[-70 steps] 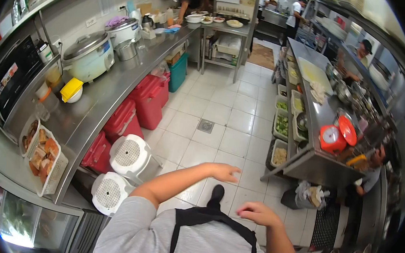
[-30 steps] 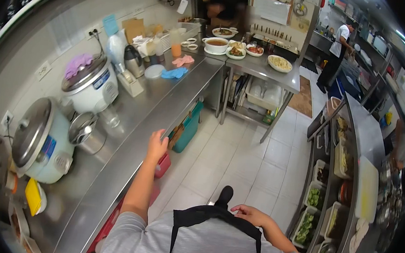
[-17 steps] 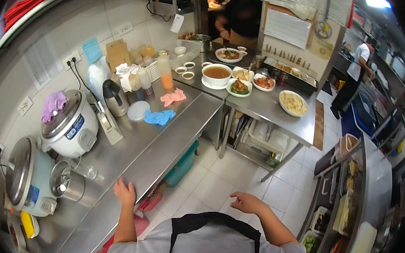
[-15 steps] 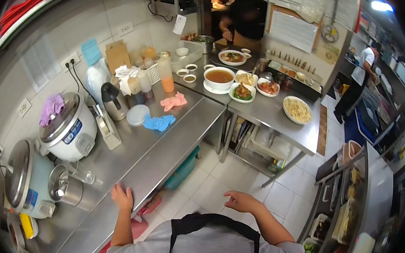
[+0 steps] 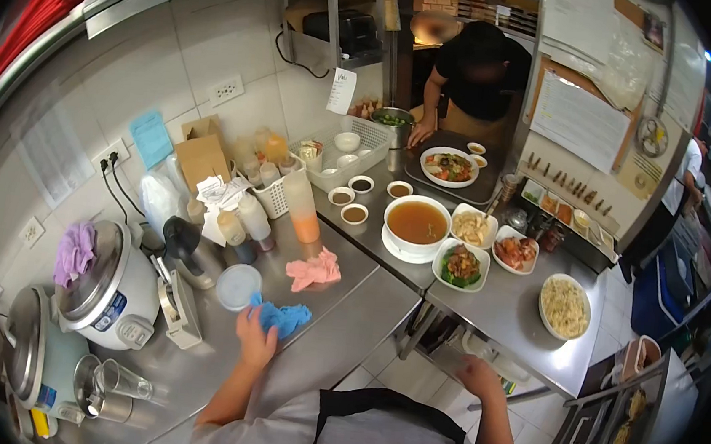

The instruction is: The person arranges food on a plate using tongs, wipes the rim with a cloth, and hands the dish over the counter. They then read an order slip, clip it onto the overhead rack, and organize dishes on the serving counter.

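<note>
My left hand [image 5: 257, 337] is over the steel counter [image 5: 309, 370], its fingers apart at the left edge of a crumpled blue cloth [image 5: 283, 318]. A pink cloth [image 5: 314, 271] and a round clear lid [image 5: 239, 287] lie just beyond. My right hand [image 5: 478, 375] hangs in front of the second table's near edge, blurred, its fingers hard to make out. On that table stand a white bowl of brown soup [image 5: 418, 222], a dish of greens and meat [image 5: 461, 266], a dish of red food [image 5: 515, 251] and an oval plate of pale food [image 5: 565, 306].
Two rice cookers [image 5: 109, 285], a metal pot [image 5: 109, 403] and a tape dispenser [image 5: 181, 312] stand at the left. Squeeze bottles [image 5: 301, 208] are near the wall. Behind the pass, a person [image 5: 480, 72] leans over a tray [image 5: 460, 185]. Food shelves [image 5: 608, 430] flank the right.
The view has moved forward toward the counter corner. My left hand has gone from the counter's front edge to the blue cloth. My right hand has shifted right, closer to the second table.
</note>
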Demonstrator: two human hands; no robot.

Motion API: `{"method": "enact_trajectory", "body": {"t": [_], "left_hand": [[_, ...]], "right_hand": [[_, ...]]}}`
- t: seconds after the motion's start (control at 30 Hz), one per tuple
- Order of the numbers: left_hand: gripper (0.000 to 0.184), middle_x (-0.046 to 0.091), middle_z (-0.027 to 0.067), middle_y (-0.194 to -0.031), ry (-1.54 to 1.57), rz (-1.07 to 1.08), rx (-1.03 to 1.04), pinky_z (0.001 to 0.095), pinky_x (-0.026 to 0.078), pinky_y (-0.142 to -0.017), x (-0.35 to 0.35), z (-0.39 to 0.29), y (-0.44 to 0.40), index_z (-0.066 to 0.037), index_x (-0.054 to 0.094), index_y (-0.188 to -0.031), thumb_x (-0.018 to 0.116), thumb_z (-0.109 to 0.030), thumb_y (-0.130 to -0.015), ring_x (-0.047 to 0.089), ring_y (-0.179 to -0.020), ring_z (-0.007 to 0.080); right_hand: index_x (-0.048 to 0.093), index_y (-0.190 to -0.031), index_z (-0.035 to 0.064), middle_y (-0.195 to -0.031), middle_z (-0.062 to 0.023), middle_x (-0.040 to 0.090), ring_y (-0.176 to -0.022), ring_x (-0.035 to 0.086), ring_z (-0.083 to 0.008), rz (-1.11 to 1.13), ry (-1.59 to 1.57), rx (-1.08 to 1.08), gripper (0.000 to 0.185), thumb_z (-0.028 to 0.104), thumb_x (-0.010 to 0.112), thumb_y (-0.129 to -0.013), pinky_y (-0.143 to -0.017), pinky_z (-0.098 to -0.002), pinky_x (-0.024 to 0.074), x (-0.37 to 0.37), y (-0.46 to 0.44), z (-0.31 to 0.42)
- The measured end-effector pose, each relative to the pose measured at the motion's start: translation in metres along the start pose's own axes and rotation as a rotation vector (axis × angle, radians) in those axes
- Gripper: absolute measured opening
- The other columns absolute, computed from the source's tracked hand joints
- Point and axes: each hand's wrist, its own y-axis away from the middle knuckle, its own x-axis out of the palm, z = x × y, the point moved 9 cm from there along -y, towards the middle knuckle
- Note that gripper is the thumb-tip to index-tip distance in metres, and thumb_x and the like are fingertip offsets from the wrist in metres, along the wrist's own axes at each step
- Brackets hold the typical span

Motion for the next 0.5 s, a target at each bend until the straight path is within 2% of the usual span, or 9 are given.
{"method": "enact_trajectory", "body": {"t": [0.07, 0.17, 0.2, 0.33, 0.5], "left_hand": [[0.050, 0.035, 0.0242, -0.113, 0.053, 0.003, 0.073, 0.0438, 0.027, -0.089, 0.024, -0.025, -0.057, 0.000, 0.040, -0.110, 0.057, -0.015, -0.064, 0.034, -0.104, 0.0386], [0.049, 0.035, 0.0228, -0.113, 0.077, -0.021, 0.198, 0.0426, 0.027, -0.090, 0.043, -0.059, -0.133, -0.001, 0.040, -0.110, 0.056, -0.012, -0.064, 0.034, -0.104, 0.0374], [0.049, 0.035, 0.0225, -0.113, 0.075, -0.042, 0.233, 0.0426, 0.027, -0.090, 0.047, -0.069, -0.154, -0.001, 0.040, -0.109, 0.056, -0.011, -0.064, 0.034, -0.104, 0.0373], [0.044, 0.037, 0.0211, -0.110, 0.067, -0.137, 0.236, 0.0418, 0.030, -0.087, 0.050, -0.084, -0.229, -0.002, 0.043, -0.107, 0.055, -0.009, -0.065, 0.037, -0.102, 0.0367], [0.042, 0.041, 0.0181, -0.104, -0.004, -0.140, 0.245, 0.0357, 0.032, -0.086, 0.056, -0.100, -0.329, -0.001, 0.043, -0.107, 0.054, -0.007, -0.067, 0.040, -0.098, 0.0322]], "right_hand": [[0.051, -0.102, 0.0086, -0.093, -0.0168, 0.055, -0.086, 0.053, -0.0323, -0.169, 0.033, 0.083, 0.040, 0.026, 0.059, -0.066, -0.074, -0.0389, 0.0428, -0.029, -0.021, -0.016], [0.053, -0.100, 0.0080, -0.096, -0.0164, 0.053, -0.089, 0.050, -0.0331, -0.199, 0.029, 0.088, 0.040, 0.025, 0.060, -0.064, -0.075, -0.0404, 0.0418, -0.048, -0.053, -0.030], [0.055, -0.094, 0.0076, -0.093, -0.0155, 0.053, -0.088, 0.049, -0.0333, -0.258, 0.068, 0.041, 0.036, 0.025, 0.060, -0.063, -0.075, -0.0408, 0.0415, -0.053, -0.062, -0.033], [0.055, -0.087, 0.0082, -0.092, -0.0166, 0.051, -0.085, 0.047, -0.0335, -0.298, 0.238, 0.024, 0.034, 0.023, 0.061, -0.057, -0.075, -0.0412, 0.0402, -0.052, -0.104, -0.051], [0.052, -0.098, 0.0123, -0.106, -0.0170, 0.043, -0.099, 0.040, -0.0383, -0.438, 0.385, -0.188, 0.044, 0.024, 0.061, -0.057, -0.080, -0.0468, 0.0344, -0.059, -0.124, -0.039]]}}
